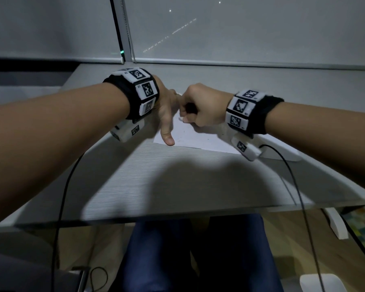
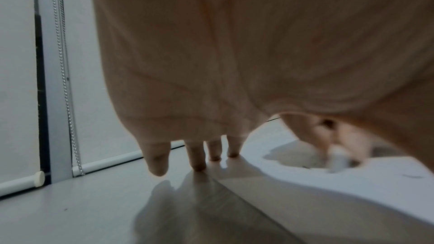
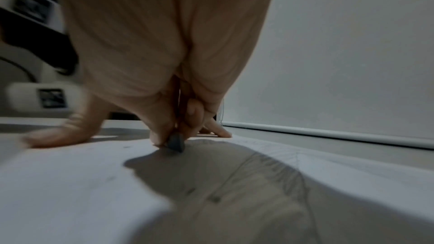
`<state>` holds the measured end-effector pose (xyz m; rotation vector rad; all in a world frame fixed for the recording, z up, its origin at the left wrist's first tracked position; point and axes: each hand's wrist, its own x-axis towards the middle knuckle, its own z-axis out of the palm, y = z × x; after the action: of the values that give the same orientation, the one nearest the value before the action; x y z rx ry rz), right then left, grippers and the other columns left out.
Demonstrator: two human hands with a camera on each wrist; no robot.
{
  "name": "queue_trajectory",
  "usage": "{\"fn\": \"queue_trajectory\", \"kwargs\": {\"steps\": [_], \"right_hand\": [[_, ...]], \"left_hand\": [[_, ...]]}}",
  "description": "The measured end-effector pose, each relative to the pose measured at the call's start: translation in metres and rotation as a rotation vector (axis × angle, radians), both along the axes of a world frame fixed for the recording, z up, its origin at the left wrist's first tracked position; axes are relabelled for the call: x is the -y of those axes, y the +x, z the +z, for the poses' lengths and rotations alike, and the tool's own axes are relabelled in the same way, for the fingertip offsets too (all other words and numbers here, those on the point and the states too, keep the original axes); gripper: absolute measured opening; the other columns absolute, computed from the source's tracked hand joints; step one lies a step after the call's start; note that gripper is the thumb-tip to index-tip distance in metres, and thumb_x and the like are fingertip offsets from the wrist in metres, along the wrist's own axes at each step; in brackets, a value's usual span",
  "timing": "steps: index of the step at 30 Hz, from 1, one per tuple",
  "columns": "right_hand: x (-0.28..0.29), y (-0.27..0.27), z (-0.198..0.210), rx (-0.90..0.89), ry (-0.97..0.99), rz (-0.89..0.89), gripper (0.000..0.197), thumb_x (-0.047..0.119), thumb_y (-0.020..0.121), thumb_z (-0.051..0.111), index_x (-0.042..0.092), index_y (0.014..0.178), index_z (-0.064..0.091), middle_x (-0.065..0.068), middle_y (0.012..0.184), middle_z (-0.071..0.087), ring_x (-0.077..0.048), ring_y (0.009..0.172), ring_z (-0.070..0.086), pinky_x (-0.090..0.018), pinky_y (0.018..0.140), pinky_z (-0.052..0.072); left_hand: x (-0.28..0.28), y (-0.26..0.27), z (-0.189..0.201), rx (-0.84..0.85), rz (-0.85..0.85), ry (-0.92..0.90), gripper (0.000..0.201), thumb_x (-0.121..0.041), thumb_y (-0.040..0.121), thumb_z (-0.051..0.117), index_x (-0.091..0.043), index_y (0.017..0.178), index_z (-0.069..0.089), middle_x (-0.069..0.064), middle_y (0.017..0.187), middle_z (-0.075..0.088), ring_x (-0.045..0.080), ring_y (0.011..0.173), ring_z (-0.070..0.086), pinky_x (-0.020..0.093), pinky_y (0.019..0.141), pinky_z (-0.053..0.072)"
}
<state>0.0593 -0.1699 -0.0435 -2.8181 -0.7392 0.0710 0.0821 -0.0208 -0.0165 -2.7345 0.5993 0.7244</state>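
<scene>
- Sheet of paper (image 1: pixel 198 138) lies flat on the far side of the grey table (image 1: pixel 156 182), between the two hands. Faint marks and specks show on it.
- Right hand (image 1: pixel 200 106) is curled into a loose fist, thumb and first fingers pinching a small dark block (image 3: pixel 175 141). The block's tip touches the paper. Eraser or crayon stub, cannot tell which.
- Left hand (image 1: pixel 167 110) is spread, fingers straight. Thumb (image 1: pixel 169 140) presses the paper's near left corner. Fingertips (image 2: pixel 198 163) come down at the far edge, on the sheet or just beside it; unclear which.
- Step in hand, as I read it: rubbing or marking the sheet while the other hand pins it.
- To do it well: use short strokes away from the pinning hand, so the sheet pulls taut and does not buckle.
- Pinch low on the block, near the tip. A high hold would likely let it wobble or snap.
- Press lightly at first. Thin paper may crease or tear under a hard rub near an edge.
- The left hand should bear down close beside the working spot. Thumb and fingertips set wide apart should stop the sheet from turning.
- Risk: the right wrist's cable (image 1: pixel 307 228) trails over the table near the sheet and could drag a corner.
- The room is dim and hand shadows fall over the working spot. Tilting the head aside may help to see the marks.
</scene>
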Motion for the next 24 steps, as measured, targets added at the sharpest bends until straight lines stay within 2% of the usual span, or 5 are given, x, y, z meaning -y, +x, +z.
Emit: {"fn": "queue_trajectory", "kwargs": {"steps": [6,10,13,19,24], "right_hand": [[0.023,-0.024,0.005,-0.075,-0.011,0.090,0.008,0.024,0.092,0.078,0.016,0.092,0.079,0.007,0.081,0.074,-0.004,0.073,0.065,-0.021,0.071,0.051],[0.038,-0.024,0.014,-0.107,0.062,0.059,0.004,0.020,0.089,0.081,0.016,0.089,0.080,0.010,0.072,0.072,0.001,0.061,0.062,-0.015,0.062,0.049],[0.043,-0.015,0.014,-0.024,0.145,-0.032,0.009,0.009,0.088,0.071,0.015,0.088,0.079,0.012,0.070,0.069,0.002,0.060,0.061,-0.019,0.064,0.049],[0.026,-0.020,-0.004,-0.064,0.107,-0.020,0.009,0.022,0.089,0.078,0.014,0.085,0.078,0.013,0.068,0.070,0.004,0.060,0.062,-0.014,0.063,0.047],[0.022,-0.008,0.000,0.020,0.030,-0.143,0.011,0.022,0.085,0.068,0.023,0.074,0.070,0.006,0.071,0.070,-0.019,0.071,0.069,-0.038,0.075,0.063]], "left_hand": [[-0.007,0.000,0.001,-0.002,0.025,-0.036,0.166,-0.074,0.034,0.092,-0.036,0.167,0.001,-0.004,0.170,0.017,0.029,0.156,0.024,0.050,0.115,0.036],[-0.006,-0.004,0.006,-0.032,0.068,-0.095,0.154,-0.100,0.040,0.071,-0.033,0.166,0.014,-0.001,0.171,0.023,0.031,0.154,0.030,0.052,0.121,0.031],[0.001,-0.006,0.003,0.045,-0.002,-0.087,0.146,-0.096,0.042,0.074,-0.026,0.161,0.026,0.003,0.159,0.037,0.033,0.141,0.045,0.053,0.110,0.044],[-0.001,-0.007,-0.007,0.021,-0.038,-0.103,0.141,-0.100,0.029,0.071,-0.061,0.155,0.019,-0.004,0.154,0.028,0.036,0.145,0.038,0.061,0.109,0.042],[-0.004,-0.004,-0.008,0.015,-0.024,-0.118,0.136,-0.093,0.044,0.078,-0.059,0.159,0.013,-0.016,0.165,0.016,0.028,0.154,0.026,0.061,0.117,0.034]]}}
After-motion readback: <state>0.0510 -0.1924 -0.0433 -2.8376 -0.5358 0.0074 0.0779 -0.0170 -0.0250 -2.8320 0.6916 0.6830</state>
